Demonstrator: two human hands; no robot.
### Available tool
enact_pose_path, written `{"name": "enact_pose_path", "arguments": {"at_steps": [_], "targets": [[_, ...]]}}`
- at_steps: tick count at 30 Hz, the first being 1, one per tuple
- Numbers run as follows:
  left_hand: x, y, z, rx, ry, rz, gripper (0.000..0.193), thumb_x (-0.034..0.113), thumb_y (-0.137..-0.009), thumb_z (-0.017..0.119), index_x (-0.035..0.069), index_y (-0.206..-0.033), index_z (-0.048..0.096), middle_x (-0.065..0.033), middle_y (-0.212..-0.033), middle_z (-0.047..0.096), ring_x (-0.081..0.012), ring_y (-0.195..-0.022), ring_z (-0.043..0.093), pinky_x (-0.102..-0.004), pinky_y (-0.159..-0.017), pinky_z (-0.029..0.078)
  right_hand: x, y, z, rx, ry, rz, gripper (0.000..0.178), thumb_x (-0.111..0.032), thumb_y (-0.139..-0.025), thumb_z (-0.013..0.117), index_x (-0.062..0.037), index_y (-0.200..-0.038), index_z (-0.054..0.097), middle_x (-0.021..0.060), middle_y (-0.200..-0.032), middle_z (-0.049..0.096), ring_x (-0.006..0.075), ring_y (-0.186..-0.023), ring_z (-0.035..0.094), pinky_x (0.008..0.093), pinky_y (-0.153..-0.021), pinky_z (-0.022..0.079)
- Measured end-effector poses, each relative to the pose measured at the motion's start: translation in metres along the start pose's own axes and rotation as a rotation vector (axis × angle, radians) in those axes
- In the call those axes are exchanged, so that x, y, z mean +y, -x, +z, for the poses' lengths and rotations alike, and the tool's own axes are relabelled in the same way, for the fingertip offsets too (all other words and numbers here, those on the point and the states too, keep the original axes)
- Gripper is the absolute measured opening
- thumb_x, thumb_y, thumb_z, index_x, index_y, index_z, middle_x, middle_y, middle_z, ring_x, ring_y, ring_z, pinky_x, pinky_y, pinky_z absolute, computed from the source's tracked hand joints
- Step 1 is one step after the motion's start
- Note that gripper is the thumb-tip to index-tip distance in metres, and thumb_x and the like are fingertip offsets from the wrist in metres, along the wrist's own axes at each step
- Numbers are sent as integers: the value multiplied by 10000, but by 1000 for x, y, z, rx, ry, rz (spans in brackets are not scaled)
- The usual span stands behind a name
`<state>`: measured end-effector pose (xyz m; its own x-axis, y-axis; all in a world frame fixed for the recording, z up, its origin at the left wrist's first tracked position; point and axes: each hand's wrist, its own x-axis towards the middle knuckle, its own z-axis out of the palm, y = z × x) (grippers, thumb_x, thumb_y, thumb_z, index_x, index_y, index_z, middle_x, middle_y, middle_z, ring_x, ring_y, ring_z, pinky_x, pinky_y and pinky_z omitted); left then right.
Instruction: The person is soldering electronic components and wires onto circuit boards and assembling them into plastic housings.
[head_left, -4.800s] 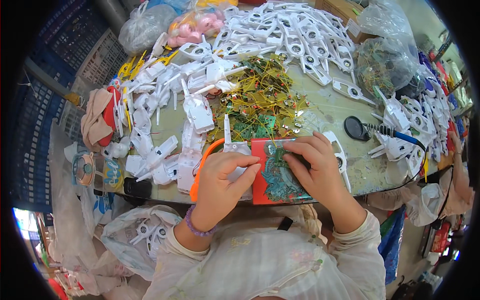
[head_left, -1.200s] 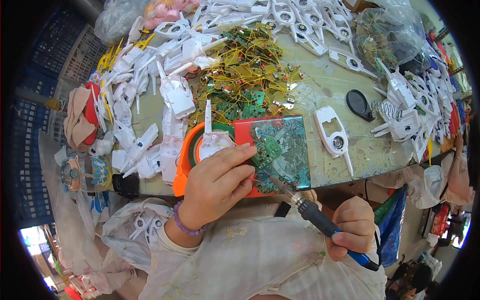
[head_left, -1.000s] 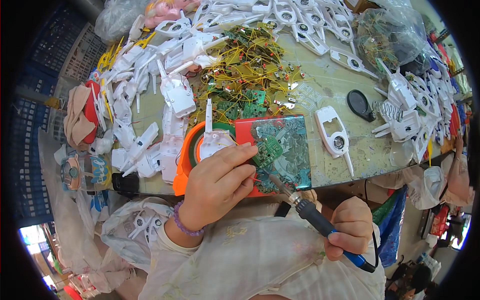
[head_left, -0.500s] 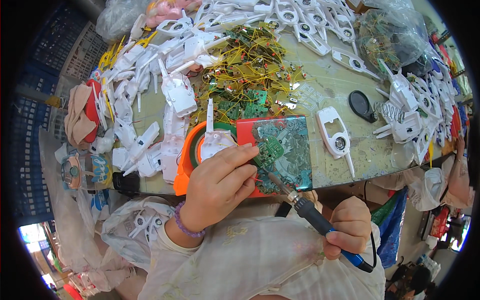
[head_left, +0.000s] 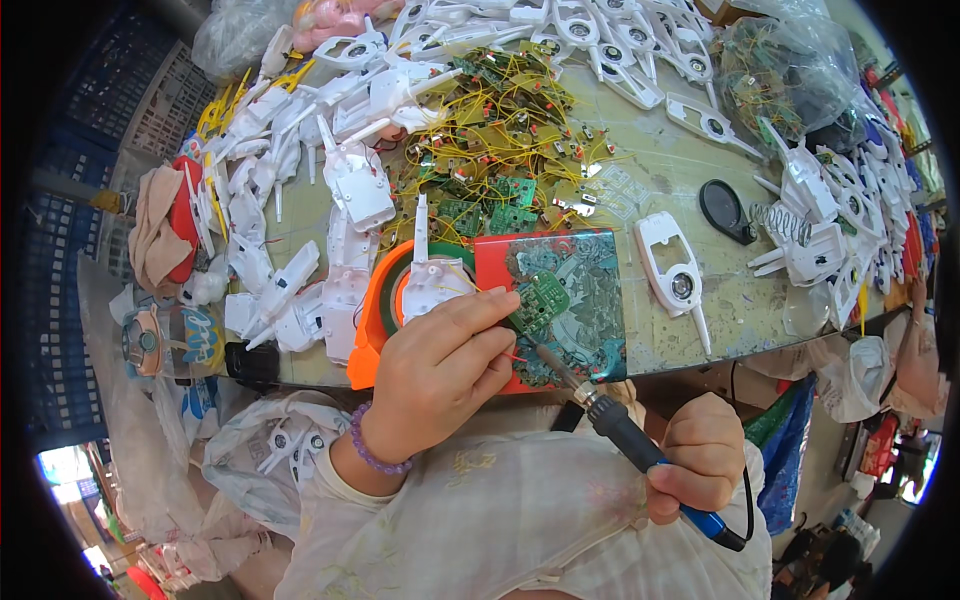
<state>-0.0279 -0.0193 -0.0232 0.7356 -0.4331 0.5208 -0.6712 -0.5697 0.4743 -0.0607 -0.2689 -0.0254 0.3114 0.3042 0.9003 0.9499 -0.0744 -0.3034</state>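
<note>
My left hand (head_left: 440,365), with a purple bead bracelet on its wrist, pinches a small green circuit board (head_left: 545,300) by its left edge. A short red wire shows just below those fingertips. My right hand (head_left: 698,458) is closed round the blue-and-black handle of a soldering iron (head_left: 630,428). The iron's tip points up and left, close under the board; whether they touch I cannot tell. Beneath both lies a flat red block with a dark, patterned top (head_left: 590,290). Beside my left hand, a white plastic housing (head_left: 435,285) rests over an orange ring-shaped holder (head_left: 368,350).
Circuit boards with yellow wires (head_left: 500,130) are heaped behind the block. White housings (head_left: 275,290) crowd the left side. A white casing (head_left: 672,275) and a black oval part (head_left: 725,210) lie to the right, near a metal coil (head_left: 782,225). The table edge curves below.
Almost nothing differs. Both hands, the board and the soldering iron keep their places, with only a very slight shift of the whole view.
</note>
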Motion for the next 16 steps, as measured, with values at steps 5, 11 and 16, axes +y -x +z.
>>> {"name": "enact_pose_path", "arguments": {"at_steps": [5,11,16], "targets": [[0,-1,0,0,-3,3,215,1,-661,720,-4,-849,617,-113,-1079,645,-285,-954,648,-357,-748,549,-1,-2,0,6,9,23,188,-194,-833,660,-40,-884,564,-15,-600,458,101,-439,398,233,-365,286],[-2,-1,-1,1,14,9,226,2,-654,724,-5,-853,618,-121,-1072,643,-302,-960,641,-370,-765,548,-2,8,1,115,38,38,182,-232,-861,605,-66,-846,532,0,-620,467,117,-436,421,248,-366,332],[-1,-2,0,5,17,5,227,-1,-656,722,-1,-859,620,-130,-1076,640,-319,-972,636,-383,-789,545,-3,10,0,109,41,62,203,-252,-884,553,-68,-813,506,17,-635,472,132,-432,440,264,-365,358]]}}
